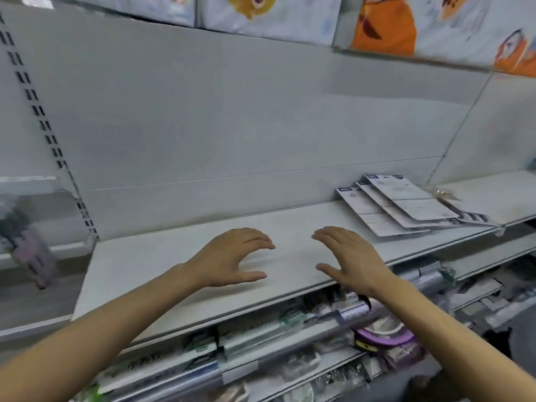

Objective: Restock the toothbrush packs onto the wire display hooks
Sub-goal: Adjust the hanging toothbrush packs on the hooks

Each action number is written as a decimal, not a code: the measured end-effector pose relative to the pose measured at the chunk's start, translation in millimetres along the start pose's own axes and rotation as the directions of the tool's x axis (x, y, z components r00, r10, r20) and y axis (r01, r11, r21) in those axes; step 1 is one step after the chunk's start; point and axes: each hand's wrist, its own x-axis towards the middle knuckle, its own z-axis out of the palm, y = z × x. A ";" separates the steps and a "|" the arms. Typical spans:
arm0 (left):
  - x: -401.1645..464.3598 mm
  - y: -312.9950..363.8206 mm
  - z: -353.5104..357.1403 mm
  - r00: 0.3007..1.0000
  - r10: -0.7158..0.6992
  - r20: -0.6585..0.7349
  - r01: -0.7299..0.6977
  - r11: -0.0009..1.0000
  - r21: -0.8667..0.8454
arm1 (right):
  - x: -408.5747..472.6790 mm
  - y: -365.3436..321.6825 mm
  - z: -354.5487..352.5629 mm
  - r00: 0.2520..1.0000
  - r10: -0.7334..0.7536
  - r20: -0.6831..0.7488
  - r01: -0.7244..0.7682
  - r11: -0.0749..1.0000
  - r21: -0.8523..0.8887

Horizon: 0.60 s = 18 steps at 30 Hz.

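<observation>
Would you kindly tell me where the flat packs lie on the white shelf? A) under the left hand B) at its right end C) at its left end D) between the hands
B: the packs lie fanned at the shelf's right end, beyond both empty hands.

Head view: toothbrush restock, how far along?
Nothing looks done: no wire hooks or hung packs show against the back panel. In hand: nothing. The left hand and right hand hover open over the white shelf. Left: a fanned pile of flat packs lies at the shelf's right end, contents unreadable; all the hanging seems yet to do.
</observation>
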 end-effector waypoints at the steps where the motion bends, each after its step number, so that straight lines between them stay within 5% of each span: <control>1: 16.5 5.7 10.6 1.000 -0.019 -0.004 0.019 1.000 0.001 | -2.8 22.7 0.9 1.000 0.014 0.005 -0.014 1.000 -0.010; 8: 129.1 46.3 83.4 0.992 -0.115 0.048 0.117 0.992 -0.052 | -24.6 163.4 0.8 0.972 0.164 0.170 -0.168 0.986 0.005; 12: 182.6 71.9 117.8 0.964 -0.245 0.105 0.261 0.947 -0.188 | -30.0 222.0 19.2 0.987 0.158 0.020 -0.158 0.987 -0.041; 16: 233.7 93.8 149.1 0.875 -0.451 0.179 0.484 0.791 -0.375 | -29.9 254.0 31.5 0.987 0.136 -0.085 -0.148 0.975 -0.164; 18: 260.8 101.2 162.3 0.786 -0.590 0.185 0.587 0.616 -0.525 | -29.4 261.8 34.2 0.987 0.115 -0.110 -0.138 0.962 -0.237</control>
